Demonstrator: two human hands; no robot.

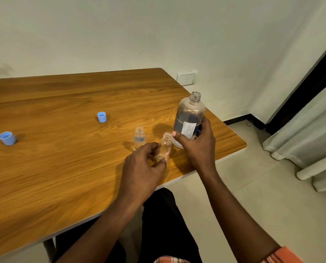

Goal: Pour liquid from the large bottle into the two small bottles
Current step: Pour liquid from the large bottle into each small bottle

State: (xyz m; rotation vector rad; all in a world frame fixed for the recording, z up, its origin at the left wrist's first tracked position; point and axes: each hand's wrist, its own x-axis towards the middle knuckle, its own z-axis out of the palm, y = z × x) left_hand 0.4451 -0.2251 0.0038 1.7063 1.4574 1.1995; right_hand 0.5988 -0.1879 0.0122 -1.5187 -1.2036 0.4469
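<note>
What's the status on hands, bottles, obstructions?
Right hand gripping uncapped large bottle, upright. Left hand around near small bottle; far small bottle stands free. Blue caps well clear.

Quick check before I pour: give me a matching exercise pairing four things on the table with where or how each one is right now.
Things:
1. large bottle
2. small bottle with red label
3. other small bottle
4. two blue caps

States:
A. standing untouched on the table, left of the hands
B. lying off the bottles, open side up
C. uncapped, in the right hand grip
D. uncapped, held by the left hand fingertips

Pairs: 1-C, 2-D, 3-A, 4-B
</note>
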